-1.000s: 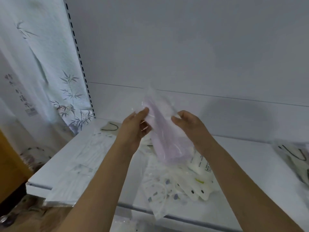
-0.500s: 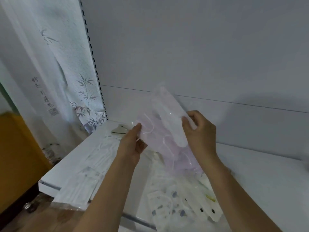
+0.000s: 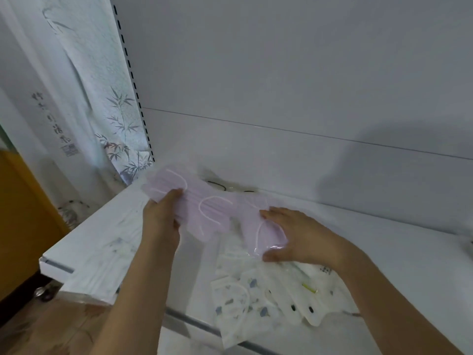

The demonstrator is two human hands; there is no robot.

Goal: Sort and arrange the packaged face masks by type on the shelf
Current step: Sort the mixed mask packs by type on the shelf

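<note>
- Left hand: fingers pinch pale-pink masks in clear plastic packets.
- Right hand: fingers curled round a second pink packet.
- Step: grouping pink type; next, lay them together on the white shelf.

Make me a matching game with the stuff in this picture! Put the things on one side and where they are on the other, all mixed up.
Things
1. pink masks packet
2. patterned masks packet
3. bamboo-print curtain
4. white masks packet

Places
A. hanging to the left of the shelf
B. lying flat at the left end of the shelf
C. held between the left hand and the right hand
D. lying at the front edge of the shelf, below the right hand

Pairs: 1-C, 2-D, 3-A, 4-B
</note>
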